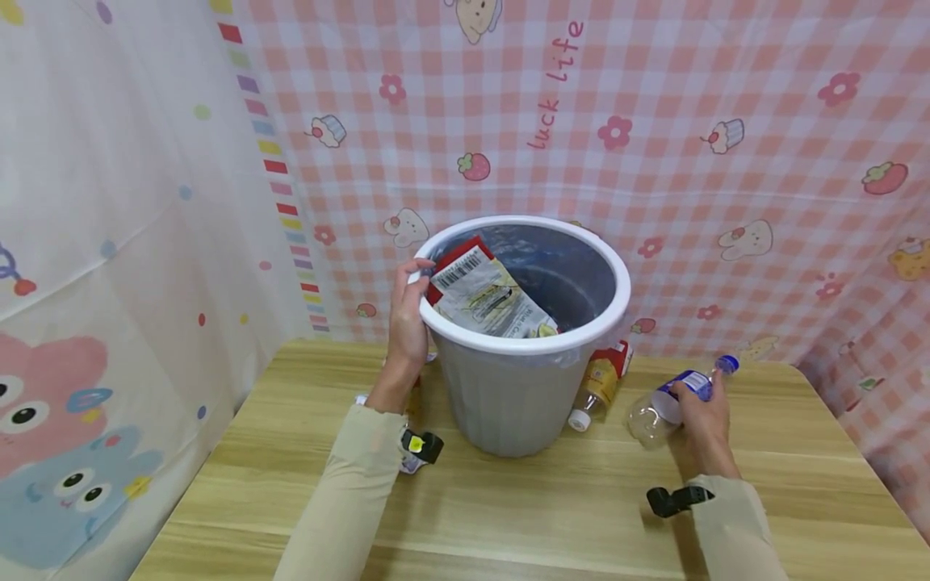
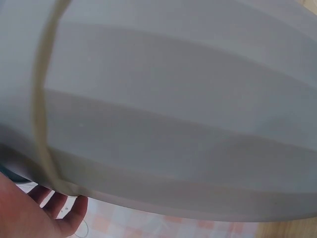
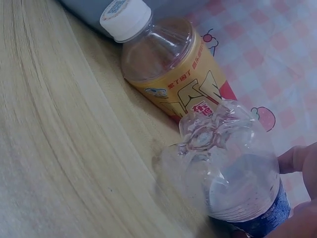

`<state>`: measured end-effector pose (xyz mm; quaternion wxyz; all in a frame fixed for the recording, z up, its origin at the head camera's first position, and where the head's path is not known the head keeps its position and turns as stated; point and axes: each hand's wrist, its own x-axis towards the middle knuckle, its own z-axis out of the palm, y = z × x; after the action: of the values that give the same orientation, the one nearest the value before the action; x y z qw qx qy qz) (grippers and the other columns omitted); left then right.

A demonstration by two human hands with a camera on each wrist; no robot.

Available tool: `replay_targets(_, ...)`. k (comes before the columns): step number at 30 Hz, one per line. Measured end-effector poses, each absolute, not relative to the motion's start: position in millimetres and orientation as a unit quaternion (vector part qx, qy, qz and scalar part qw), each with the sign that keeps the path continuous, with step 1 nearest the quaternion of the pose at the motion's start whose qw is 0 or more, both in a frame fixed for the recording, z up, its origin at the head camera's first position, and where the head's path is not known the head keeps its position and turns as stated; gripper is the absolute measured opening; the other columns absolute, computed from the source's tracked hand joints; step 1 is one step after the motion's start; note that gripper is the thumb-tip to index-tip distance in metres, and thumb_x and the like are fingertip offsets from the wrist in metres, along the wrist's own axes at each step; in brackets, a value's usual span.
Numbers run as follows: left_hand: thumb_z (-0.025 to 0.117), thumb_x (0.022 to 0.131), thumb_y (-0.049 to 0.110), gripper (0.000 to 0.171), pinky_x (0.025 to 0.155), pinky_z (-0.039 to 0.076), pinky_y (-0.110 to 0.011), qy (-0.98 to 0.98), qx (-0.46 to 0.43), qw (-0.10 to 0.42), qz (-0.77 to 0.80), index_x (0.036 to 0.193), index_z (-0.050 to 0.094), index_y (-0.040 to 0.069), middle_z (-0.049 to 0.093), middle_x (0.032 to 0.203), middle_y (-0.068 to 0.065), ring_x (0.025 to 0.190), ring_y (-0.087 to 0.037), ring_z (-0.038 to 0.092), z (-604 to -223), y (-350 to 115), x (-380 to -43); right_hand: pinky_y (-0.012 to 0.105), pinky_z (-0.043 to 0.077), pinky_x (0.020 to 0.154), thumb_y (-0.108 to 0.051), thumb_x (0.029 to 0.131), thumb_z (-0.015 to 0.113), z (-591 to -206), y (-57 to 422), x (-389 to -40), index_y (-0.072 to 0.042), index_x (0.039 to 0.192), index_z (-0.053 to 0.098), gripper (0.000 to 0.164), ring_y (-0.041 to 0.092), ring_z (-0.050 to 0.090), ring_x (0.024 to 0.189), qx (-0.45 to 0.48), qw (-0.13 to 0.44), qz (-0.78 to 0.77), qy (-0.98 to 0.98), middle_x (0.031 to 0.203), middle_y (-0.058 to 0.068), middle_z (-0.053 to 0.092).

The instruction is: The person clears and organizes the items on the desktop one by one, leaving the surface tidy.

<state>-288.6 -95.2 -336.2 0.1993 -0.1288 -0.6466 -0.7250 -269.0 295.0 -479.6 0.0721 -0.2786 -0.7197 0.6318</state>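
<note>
Rightward, a clear plastic bottle [image 1: 657, 413] lies within the right hand [image 1: 706, 413], thumb and fingers pinching it around its blue label [image 1: 696, 382], its base [image 3: 203, 139] facing leftward in the head view and its blue cap [image 1: 727, 365] away; whether it touches the wooden table [image 1: 567, 508] cannot be told. Both beige-sleeved forearms [image 1: 345, 492] reach forward; the left hand [image 1: 408, 327] grips the rim [image 1: 523, 345] of a grey waste bin [image 1: 504, 403], fingers curled over the edge. The held bottle is transparent and colourless, its base lobed. Beside the bin lies a yellow-labelled bottle [image 1: 600, 383], white cap [image 1: 579, 420] toward the viewer. Beyond hangs a pink-checked cloth [image 1: 581, 105].
</note>
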Motion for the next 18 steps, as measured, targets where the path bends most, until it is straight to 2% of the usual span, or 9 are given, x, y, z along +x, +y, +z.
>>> replay_targets(3,0.031,0.100,0.020,0.033,0.100,0.038,-0.037,-0.648,-0.129,0.199,-0.724,0.126,0.046,0.005,0.049,0.132,-0.015,0.114,-0.023,0.049,-335.9,-95.5,-287.8,0.041,0.021,0.119,-0.020,0.097,0.052,-478.9,295.2,-269.0,-0.030,0.157,-0.006,0.085,0.031,0.020,0.145,-0.279,0.076,0.638,-0.714,0.165,0.015,0.002)
replay_targets(5,0.031,0.100,0.020,0.033,0.099,0.038,-0.037,-0.648,-0.128,0.199,-0.724,0.125,0.046,0.005,0.049,0.132,-0.015,0.114,-0.023,0.050,-335.9,-95.5,-287.5,0.042,0.023,0.118,-0.015,0.095,0.053,-478.3,295.6,-268.5,-0.029,0.158,-0.003,0.085,0.032,0.024,0.143,-0.274,0.085,0.641,-0.712,0.164,0.016,0.008)
replay_targets(8,0.031,0.100,0.020,0.033,0.099,0.038,-0.037,-0.643,-0.129,0.201,-0.727,0.125,0.046,0.005,0.049,0.132,-0.016,0.113,-0.024,0.050,-335.9,-95.4,-287.8,0.044,0.022,0.119,-0.012,0.095,0.052,-477.0,296.8,-267.3,-0.027,0.158,-0.004,0.086,0.034,0.021,0.145,-0.268,0.086,0.642,-0.713,0.164,0.018,0.006)
replay_targets(12,0.031,0.100,0.020,0.033,0.099,0.038,-0.038,-0.638,-0.133,0.207,-0.729,0.125,0.046,0.005,0.049,0.132,-0.016,0.113,-0.023,0.050,-335.9,-94.7,-288.7,0.047,0.018,0.120,-0.013,0.096,0.049,-475.9,298.1,-265.7,-0.023,0.158,-0.009,0.086,0.035,0.013,0.148,-0.265,0.076,0.643,-0.715,0.165,0.016,-0.003)
replay_targets(18,0.032,0.098,0.018,0.034,0.098,0.038,-0.032,-0.640,-0.127,0.225,-0.724,0.122,0.049,0.002,0.049,0.131,-0.015,0.111,-0.018,0.050,-336.0,-92.9,-289.3,0.048,0.022,0.118,-0.013,0.096,0.049,-477.4,299.1,-264.2,-0.025,0.158,-0.006,0.084,0.037,0.020,0.145,-0.269,0.079,0.649,-0.708,0.164,0.018,0.004)
